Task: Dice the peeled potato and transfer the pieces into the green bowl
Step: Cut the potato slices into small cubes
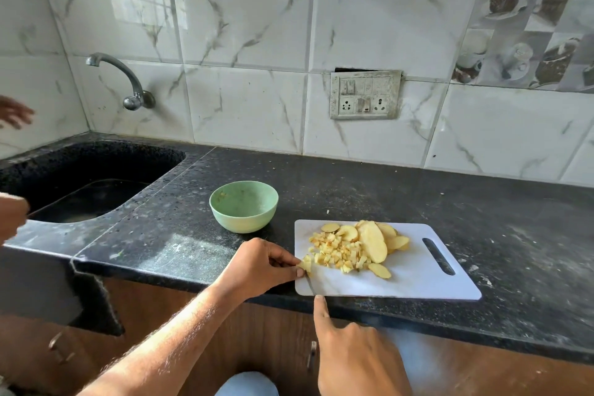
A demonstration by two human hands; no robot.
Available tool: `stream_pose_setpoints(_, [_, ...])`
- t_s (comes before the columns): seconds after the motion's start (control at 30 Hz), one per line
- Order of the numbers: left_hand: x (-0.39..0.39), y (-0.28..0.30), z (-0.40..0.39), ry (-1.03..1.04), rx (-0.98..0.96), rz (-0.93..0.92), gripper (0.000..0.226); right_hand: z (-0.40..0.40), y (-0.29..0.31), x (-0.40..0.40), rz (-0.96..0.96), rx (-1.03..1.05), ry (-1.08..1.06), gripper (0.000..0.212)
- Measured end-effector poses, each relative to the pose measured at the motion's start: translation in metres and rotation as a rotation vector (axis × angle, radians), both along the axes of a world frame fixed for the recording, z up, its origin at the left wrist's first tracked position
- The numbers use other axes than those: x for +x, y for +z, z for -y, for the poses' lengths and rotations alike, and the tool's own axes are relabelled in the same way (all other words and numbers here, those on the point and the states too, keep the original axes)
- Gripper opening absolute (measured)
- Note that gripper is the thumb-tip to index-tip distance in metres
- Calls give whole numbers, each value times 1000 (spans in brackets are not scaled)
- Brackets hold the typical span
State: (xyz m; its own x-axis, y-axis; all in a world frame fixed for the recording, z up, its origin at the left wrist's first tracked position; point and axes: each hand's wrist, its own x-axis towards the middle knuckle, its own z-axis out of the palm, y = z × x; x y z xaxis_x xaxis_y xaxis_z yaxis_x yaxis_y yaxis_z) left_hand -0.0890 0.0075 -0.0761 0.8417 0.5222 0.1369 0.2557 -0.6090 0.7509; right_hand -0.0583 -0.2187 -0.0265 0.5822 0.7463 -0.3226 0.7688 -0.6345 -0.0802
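Gripping the knife (pixel 311 283), right hand (pixel 356 354) sits nearest, index finger along the spine, blade running front-to-back at the board's (pixel 418 280) left edge. Left hand (pixel 257 264) pinches a potato piece (pixel 305 266) against the blade, right at that edge. Diced pile (pixel 337 254) and uncut slices (pixel 373 239) lie to the right of it. Bowl (pixel 243 206) sits further back-left, well apart from the board, with bare counter (pixel 180 235) between, looks nearly empty.

This was a home kitchen. A black speckled stone counter (pixel 353 190) ran along a wall of marble-patterned tiles (pixel 244 10), with a sunken sink (pixel 80 170) under a wall-mounted tap (pixel 122 77). A switch-and-socket panel (pixel 364 95) and teacup-printed tiles (pixel 527 26) sat above, wooden cabinet doors (pixel 257 331) below.
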Motion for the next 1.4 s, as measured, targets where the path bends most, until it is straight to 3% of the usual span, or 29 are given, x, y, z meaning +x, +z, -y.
stream_pose_setpoints(0.23, [-2,0,3,15,-45,15,11,15,-10,26,157,195,1,72])
stream_pose_setpoints(0.4, [-1,2,2,22,-52,-2,21,26,-14,71,202,531,62,59])
stream_pose_setpoints(0.57, [2,2,1,39,-75,-32,25,44,-26,144,-18,840,-83,45])
stream_pose_setpoints(0.7, [6,1,1,47,-83,-30,28,58,-29,176,-84,990,-144,48])
stream_pose_setpoints(1.13, [26,0,2,68,-34,-21,34,53,-36,212,-135,1059,-368,38])
stream_pose_setpoints(1.4, [52,12,4,46,17,-70,23,68,-46,218,-113,1145,-473,37])
